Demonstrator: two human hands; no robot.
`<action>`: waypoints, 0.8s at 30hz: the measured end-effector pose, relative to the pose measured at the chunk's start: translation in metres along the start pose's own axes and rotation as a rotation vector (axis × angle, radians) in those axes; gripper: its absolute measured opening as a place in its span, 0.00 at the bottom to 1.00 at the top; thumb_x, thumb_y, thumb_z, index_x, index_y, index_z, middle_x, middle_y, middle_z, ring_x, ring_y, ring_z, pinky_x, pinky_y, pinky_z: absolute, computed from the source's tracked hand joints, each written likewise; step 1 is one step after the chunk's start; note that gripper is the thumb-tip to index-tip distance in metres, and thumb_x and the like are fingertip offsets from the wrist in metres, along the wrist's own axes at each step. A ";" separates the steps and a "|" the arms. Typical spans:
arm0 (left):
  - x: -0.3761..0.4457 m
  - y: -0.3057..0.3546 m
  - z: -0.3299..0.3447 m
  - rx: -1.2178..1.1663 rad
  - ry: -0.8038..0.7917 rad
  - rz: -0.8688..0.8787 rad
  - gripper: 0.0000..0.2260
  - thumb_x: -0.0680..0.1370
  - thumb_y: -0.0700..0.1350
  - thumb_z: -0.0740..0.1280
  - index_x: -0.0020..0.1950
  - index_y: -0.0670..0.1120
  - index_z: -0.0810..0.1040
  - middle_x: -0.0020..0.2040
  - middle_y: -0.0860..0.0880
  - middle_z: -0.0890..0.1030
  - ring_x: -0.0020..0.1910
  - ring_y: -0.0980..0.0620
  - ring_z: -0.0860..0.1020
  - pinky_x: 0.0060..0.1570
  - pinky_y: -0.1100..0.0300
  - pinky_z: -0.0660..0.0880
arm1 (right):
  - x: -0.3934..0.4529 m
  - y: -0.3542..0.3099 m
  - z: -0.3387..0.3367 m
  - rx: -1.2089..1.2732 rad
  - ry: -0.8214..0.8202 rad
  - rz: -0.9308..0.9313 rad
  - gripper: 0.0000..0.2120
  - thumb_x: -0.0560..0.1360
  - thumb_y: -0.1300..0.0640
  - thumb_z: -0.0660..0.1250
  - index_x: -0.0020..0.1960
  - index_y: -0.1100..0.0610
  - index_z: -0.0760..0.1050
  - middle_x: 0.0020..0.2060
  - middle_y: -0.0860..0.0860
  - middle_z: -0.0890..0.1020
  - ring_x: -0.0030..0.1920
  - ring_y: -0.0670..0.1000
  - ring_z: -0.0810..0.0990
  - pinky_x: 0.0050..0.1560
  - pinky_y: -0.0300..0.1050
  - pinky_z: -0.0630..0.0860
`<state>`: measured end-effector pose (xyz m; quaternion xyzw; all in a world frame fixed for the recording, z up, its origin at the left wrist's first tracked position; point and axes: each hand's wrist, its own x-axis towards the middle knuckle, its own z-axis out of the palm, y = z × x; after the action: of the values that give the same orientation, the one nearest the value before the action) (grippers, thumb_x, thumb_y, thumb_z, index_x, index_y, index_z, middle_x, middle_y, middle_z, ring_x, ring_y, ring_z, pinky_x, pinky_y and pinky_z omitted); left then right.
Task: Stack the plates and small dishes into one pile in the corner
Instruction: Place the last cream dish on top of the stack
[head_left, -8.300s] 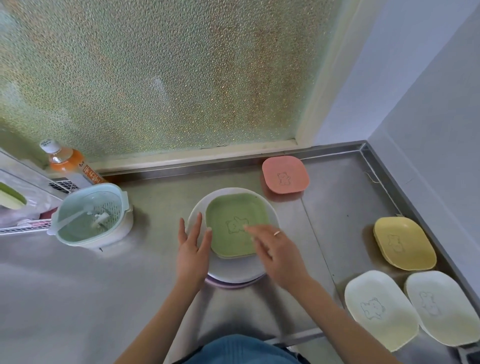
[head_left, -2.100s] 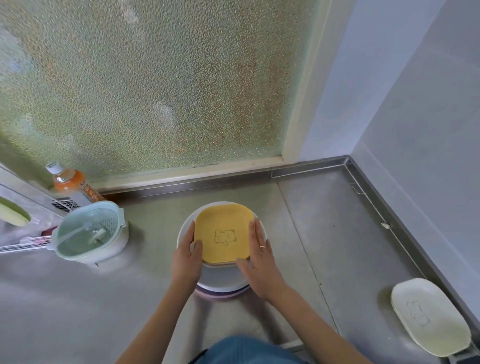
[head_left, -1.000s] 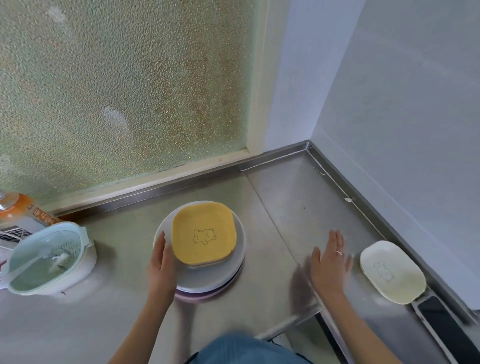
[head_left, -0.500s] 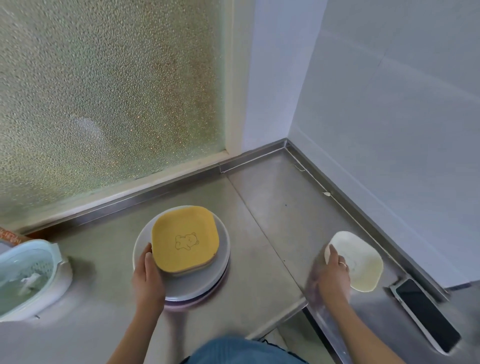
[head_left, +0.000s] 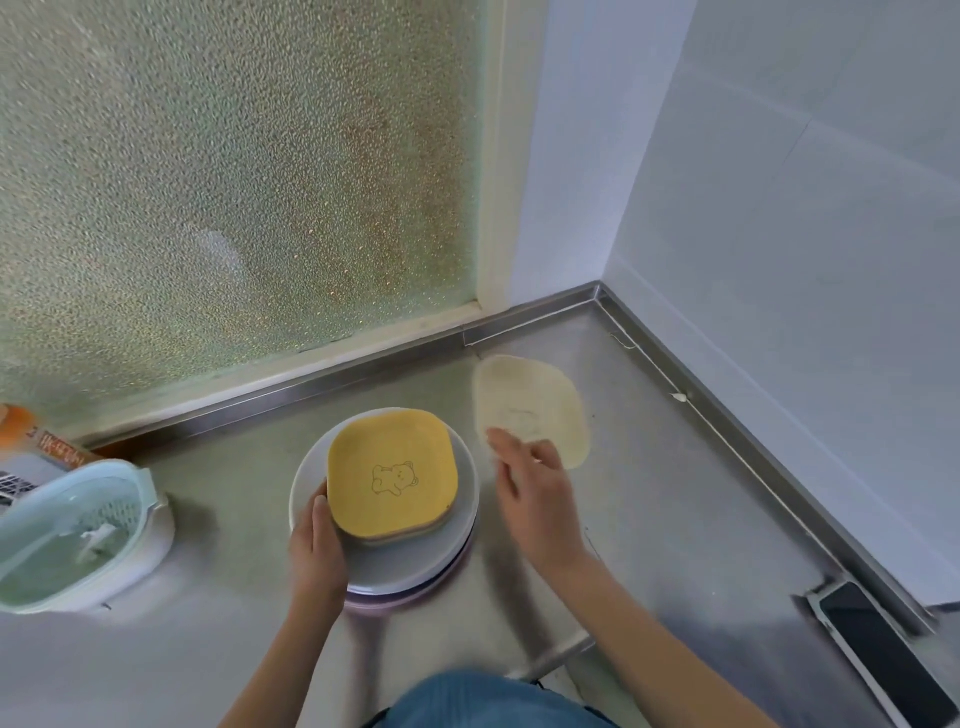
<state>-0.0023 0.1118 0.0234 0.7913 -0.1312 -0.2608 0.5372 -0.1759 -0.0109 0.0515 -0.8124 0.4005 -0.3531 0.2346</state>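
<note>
A yellow square dish (head_left: 393, 470) with a bear drawing tops a pile of small dishes on a round grey plate (head_left: 415, 556), with a pink plate edge (head_left: 447, 579) showing beneath. My left hand (head_left: 315, 551) rests against the pile's near left rim. My right hand (head_left: 535, 499) holds a blurred cream dish (head_left: 530, 402) by its near edge, lifted just right of the pile; my fingers partly cover it.
The steel counter (head_left: 675, 519) meets a frosted window and white walls at the far right corner. A pale green lidded container (head_left: 78, 535) stands left, with an orange-labelled bottle (head_left: 31, 436) behind it. A phone (head_left: 883, 660) lies at the right edge.
My right hand took hold of the cream dish at the right wall and carried it left toward the pile. The left hand stayed on the pile.
</note>
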 end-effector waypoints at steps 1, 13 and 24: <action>0.001 -0.001 -0.001 -0.012 -0.002 -0.006 0.17 0.83 0.47 0.50 0.66 0.48 0.74 0.55 0.47 0.74 0.55 0.48 0.70 0.55 0.54 0.66 | 0.002 -0.017 0.007 0.012 -0.045 -0.112 0.18 0.72 0.59 0.62 0.61 0.50 0.72 0.36 0.54 0.75 0.35 0.52 0.77 0.41 0.40 0.74; 0.007 -0.001 -0.012 -0.145 -0.070 -0.016 0.23 0.73 0.59 0.56 0.65 0.55 0.75 0.64 0.50 0.78 0.63 0.50 0.74 0.67 0.44 0.68 | -0.010 -0.070 0.060 -0.013 -0.633 -0.385 0.17 0.79 0.60 0.57 0.68 0.55 0.68 0.57 0.56 0.79 0.59 0.56 0.72 0.64 0.51 0.67; 0.033 0.017 -0.016 0.180 -0.142 0.103 0.20 0.80 0.42 0.59 0.72 0.51 0.68 0.71 0.49 0.70 0.69 0.50 0.69 0.66 0.58 0.65 | 0.024 -0.023 0.069 0.035 -0.540 0.191 0.26 0.81 0.56 0.52 0.77 0.54 0.48 0.77 0.48 0.49 0.75 0.48 0.56 0.69 0.41 0.58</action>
<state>0.0349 0.1017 0.0350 0.8083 -0.2320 -0.2754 0.4659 -0.1018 -0.0110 0.0319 -0.8314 0.3919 -0.1072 0.3790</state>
